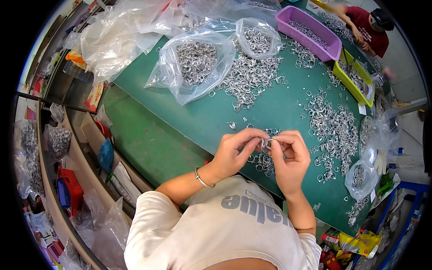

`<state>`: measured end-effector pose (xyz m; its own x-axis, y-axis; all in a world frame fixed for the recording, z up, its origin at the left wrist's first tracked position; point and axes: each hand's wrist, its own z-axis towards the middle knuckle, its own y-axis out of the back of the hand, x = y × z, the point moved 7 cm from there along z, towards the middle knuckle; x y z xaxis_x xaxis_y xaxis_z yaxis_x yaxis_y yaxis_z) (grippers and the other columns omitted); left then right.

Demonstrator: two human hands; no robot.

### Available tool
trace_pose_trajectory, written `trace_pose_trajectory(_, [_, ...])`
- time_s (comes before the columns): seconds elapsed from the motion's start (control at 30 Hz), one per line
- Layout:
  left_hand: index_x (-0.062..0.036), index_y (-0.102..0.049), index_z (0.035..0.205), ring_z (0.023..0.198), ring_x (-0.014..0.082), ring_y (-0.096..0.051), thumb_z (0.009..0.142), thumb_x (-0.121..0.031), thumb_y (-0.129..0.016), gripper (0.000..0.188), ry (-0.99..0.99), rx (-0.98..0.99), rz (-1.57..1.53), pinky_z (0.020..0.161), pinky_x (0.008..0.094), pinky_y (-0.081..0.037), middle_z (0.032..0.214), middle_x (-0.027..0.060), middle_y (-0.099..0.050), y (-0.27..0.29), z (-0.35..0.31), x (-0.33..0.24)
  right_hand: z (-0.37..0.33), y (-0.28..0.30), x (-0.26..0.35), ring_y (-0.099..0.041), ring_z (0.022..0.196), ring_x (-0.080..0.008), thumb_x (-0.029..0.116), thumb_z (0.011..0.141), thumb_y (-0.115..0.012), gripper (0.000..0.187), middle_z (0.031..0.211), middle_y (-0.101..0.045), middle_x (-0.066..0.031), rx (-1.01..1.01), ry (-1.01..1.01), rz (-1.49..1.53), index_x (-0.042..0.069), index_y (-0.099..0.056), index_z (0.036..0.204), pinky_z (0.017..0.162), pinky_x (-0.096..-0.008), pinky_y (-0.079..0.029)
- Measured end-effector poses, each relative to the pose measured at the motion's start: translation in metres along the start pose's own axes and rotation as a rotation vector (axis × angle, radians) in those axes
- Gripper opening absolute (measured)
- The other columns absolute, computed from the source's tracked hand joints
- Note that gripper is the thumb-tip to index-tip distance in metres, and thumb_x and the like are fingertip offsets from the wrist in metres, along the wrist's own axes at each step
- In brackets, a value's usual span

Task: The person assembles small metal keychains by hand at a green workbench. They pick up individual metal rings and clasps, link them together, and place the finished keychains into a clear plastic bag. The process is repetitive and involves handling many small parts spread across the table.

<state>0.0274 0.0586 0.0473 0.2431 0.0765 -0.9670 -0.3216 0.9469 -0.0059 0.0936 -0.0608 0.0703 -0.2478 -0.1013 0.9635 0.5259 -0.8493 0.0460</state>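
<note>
My left hand (237, 147) and my right hand (290, 155) meet at the near edge of the green table (202, 121). Between their fingertips are a few silver metal rings (265, 144), pinched from both sides. A small pile of loose rings (263, 164) lies under and beside my fingers, partly hidden by them. Just left of it, a tiny cluster of rings (231, 125) sits alone. To the right spreads a large heap of silver rings (335, 130). Another heap (247, 83) lies farther back.
Clear plastic bags of rings (196, 63) (360, 180) stand on the table. A purple basket (308, 31) and a yellow-green basket (355, 78) hold more at the far right. Wooden shelving (67, 180) runs along the left. A co-worker in a dark red shirt (366, 31) works at the far right.
</note>
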Motion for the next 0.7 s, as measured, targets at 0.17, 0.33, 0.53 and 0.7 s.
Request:
trace_pose_trajectory(0.17, [0.0045, -0.059, 0.104, 0.076, 0.0115, -0.065, 0.089, 0.009, -0.049, 0.019, -0.080, -0.072, 0.078, 0.066, 0.0225, -0.053, 0.085, 0.0098, -0.068, 0.000, -0.005, -0.004, -0.001, -0.003, 0.004, -0.058, 0.076, -0.0112, -0.012, 0.081, -0.059, 0.010, 0.091, -0.055, -0.0104, 0.023, -0.010, 0.056, -0.007, -0.058, 0.089, 0.065, -0.0222, -0.049])
trace_pose_trajectory(0.33, [0.0049, -0.058, 0.103, 0.073, 0.0086, -0.064, 0.087, 0.011, -0.052, 0.019, -0.198, -0.158, 0.192, 0.062, 0.0211, -0.051, 0.080, 0.0091, -0.067, -0.002, -0.008, -0.006, -0.003, -0.005, 0.017, -0.059, 0.074, -0.0114, -0.012, 0.080, -0.060, 0.009, 0.089, -0.056, -0.0104, 0.039, 0.150, -0.100, -0.008, -0.059, 0.088, 0.062, -0.0225, -0.050])
trace_pose_trajectory(0.53, [0.0031, -0.057, 0.103, 0.066, 0.0147, -0.066, 0.087, 0.008, -0.053, 0.018, -0.211, -0.189, 0.186, 0.057, 0.0252, -0.054, 0.075, 0.0110, -0.066, -0.004, -0.009, -0.007, -0.002, -0.005, 0.004, -0.060, 0.068, -0.0109, -0.007, 0.084, -0.059, 0.004, 0.088, -0.057, -0.0089, 0.125, -0.149, 0.233, -0.007, -0.060, 0.088, 0.057, -0.0209, -0.049])
trace_pose_trajectory(0.7, [0.0033, -0.054, 0.105, 0.068, 0.0157, -0.066, 0.092, 0.003, -0.048, 0.015, 0.049, -0.114, -0.079, 0.059, 0.0257, -0.054, 0.079, 0.0110, -0.066, -0.001, -0.002, 0.010, 0.001, -0.004, 0.008, -0.059, 0.067, -0.0098, -0.005, 0.087, -0.057, 0.004, 0.088, -0.057, -0.0087, 0.105, -0.235, 0.250, -0.006, -0.059, 0.090, 0.053, -0.0208, -0.048])
